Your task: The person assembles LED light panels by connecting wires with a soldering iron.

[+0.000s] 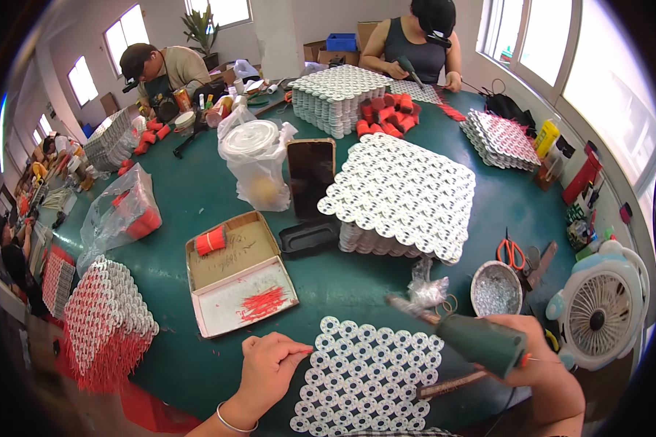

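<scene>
My left hand (270, 368), with a bangle at the wrist, pinches thumb and forefinger together at the upper left edge of a panel of joined white round boards (368, 379). A tiny bit of red shows at the fingertips, likely the end of a red wire. My right hand (528, 349) is wrapped round a green soldering gun (481, 341), held above the panel's right side. Its tip points left and is smeared by motion. Each round board has a dark centre. A shallow cardboard box (204, 309) left of the panel holds loose red wires (263, 303) and a red bundle (211, 241).
Stacked white panels (404, 189) stand beyond, beside a phone (311, 175) and a bagged tub (251, 138). A bowl (496, 288), orange scissors (511, 251) and a fan (598, 317) lie rightward. Wired panels (109, 313) sit left. Two co-workers (419, 44) (160, 69) work across the table.
</scene>
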A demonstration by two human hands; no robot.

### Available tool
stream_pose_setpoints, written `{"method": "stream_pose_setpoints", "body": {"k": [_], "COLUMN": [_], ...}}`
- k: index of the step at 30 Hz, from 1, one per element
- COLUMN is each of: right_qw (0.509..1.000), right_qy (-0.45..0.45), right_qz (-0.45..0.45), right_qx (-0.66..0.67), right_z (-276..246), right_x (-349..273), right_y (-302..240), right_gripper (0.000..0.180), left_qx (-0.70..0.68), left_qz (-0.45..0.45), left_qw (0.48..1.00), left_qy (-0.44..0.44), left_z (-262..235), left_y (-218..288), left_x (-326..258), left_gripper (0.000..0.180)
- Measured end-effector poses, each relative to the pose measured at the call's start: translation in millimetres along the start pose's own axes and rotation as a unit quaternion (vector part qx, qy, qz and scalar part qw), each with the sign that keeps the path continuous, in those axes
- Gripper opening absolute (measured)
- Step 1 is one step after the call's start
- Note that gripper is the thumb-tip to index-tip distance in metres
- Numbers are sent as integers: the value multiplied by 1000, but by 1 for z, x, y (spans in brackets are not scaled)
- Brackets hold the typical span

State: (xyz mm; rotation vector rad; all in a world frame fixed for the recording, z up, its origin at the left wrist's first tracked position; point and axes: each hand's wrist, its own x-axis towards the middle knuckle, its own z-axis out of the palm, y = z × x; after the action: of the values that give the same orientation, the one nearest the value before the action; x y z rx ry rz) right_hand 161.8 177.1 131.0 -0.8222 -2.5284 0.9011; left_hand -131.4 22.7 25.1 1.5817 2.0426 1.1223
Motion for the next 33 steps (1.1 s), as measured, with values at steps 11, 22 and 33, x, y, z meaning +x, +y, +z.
{"method": "stream_pose_setpoints", "body": {"k": [11,22,33], "right_qw": [800,976,958], "right_qy": [129,62,78], "right_qz": [221,110,133], "right_qx": [543,177,244], "right_z": [92,108,118], "right_x": [-16,-12,-9], "right_y": [30,20,16], "right_gripper": [55,21,28], "left_qx": [258,198,199], "left_qz": [204,185,184], "left_qw": [943,962,962], "left_qy": [56,29,28], "left_z": [24,33,37], "left_y": [-3,-24,-28], "left_x": [32,37,38], "left_gripper": [6,9,16]}}
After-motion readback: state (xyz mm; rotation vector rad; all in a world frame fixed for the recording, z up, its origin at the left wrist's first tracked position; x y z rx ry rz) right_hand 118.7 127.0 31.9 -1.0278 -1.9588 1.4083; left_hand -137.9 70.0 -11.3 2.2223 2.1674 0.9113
